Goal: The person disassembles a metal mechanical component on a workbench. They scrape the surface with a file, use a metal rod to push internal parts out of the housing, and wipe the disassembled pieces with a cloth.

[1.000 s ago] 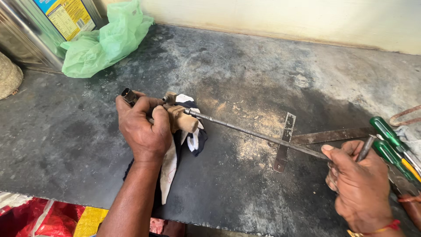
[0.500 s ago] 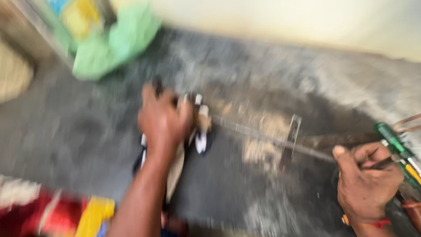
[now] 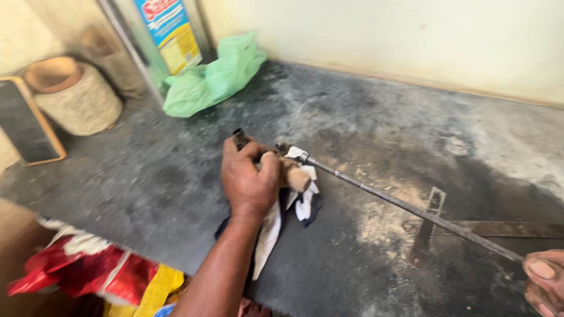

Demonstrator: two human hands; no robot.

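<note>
Left hand (image 3: pixel 249 179) grips the rag-wrapped (image 3: pixel 299 202) rod (image 3: pixel 405 205) end; right hand (image 3: pixel 545 280) pinches its far tip. Loose rag could slip, letting the rod twist off the desk (image 3: pixel 147 176).

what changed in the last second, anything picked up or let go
Nothing was picked up or let go. The view swung left, so the right hand slid to the frame's edge and the green-handled tools dropped out of sight. The left hand still presses the rag around the rod, the right still holds its far end, and the bag lies where it was.
</note>
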